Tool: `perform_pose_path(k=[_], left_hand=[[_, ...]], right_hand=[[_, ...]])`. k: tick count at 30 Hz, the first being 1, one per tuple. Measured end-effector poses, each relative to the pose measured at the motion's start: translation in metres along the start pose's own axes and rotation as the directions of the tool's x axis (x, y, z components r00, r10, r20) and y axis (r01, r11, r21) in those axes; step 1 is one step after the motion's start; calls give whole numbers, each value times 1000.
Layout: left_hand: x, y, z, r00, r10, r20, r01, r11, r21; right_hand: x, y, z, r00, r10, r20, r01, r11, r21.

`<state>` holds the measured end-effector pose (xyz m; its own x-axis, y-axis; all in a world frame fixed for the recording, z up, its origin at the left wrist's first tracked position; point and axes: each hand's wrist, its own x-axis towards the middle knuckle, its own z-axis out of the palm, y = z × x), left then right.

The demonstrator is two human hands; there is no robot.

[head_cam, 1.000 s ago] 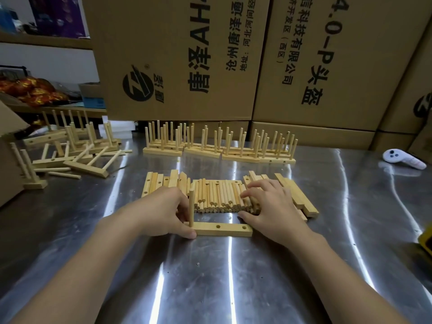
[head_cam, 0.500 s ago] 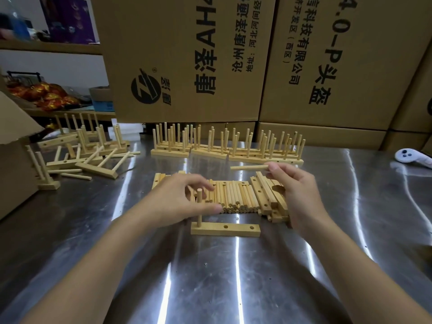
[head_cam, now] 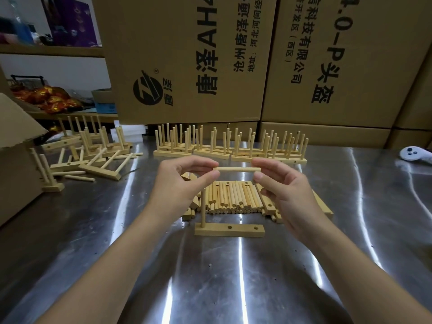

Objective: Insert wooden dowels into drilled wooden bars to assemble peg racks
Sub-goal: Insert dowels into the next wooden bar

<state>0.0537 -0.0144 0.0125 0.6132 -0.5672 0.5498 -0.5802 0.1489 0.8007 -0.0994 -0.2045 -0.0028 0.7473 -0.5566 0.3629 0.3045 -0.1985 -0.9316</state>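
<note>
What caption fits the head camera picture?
Left hand and right hand pinch a dowel level in the air; the bar holds one upright peg, two holes empty.

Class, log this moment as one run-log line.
left hand + right hand: pinch held dowel level in air | bar: one upright dowel, two empty holes

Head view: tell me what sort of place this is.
Probably a small workshop or packing storeroom: stacked brown cardboard cartons behind a shiny stainless-steel worktable, with rows of finished pale wooden peg racks.
</note>
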Motion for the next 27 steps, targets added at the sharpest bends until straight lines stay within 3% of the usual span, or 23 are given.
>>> perform_pose_path(k=[5,10,13,15,18,20,23,27], left_hand=[[0,1,-1,1000,-1,-11,1,1000,0],[0,5,0,997,27,79,-28,999,17],[6,8,-15,999,-13,34,13,1000,14],[10,7,-34,993,-41,108,25,989,145],[12,4,-49,901,-195,387,53,936,349],[11,0,-48,821,-299,487,80,904,421],[7,-6,-37,754,-389,529,58,842,537],[2,-16,-21,733,-468,494,-51,686,726]], right_hand=[[-2,-2,4,999,-31,36,31,999,17],[-7,-2,11,986,-116,119,139,969,-202],[-6,0,12,992,-78,96,102,954,-283],[-3,0,10,999,-29,38,37,969,-245],[0,5,5,996,81,-37,-87,980,-177],[1,9,2,986,153,-73,-161,980,-120],[3,10,-2,983,160,-91,-170,978,-123],[1,8,-3,996,78,-50,-84,986,-145]])
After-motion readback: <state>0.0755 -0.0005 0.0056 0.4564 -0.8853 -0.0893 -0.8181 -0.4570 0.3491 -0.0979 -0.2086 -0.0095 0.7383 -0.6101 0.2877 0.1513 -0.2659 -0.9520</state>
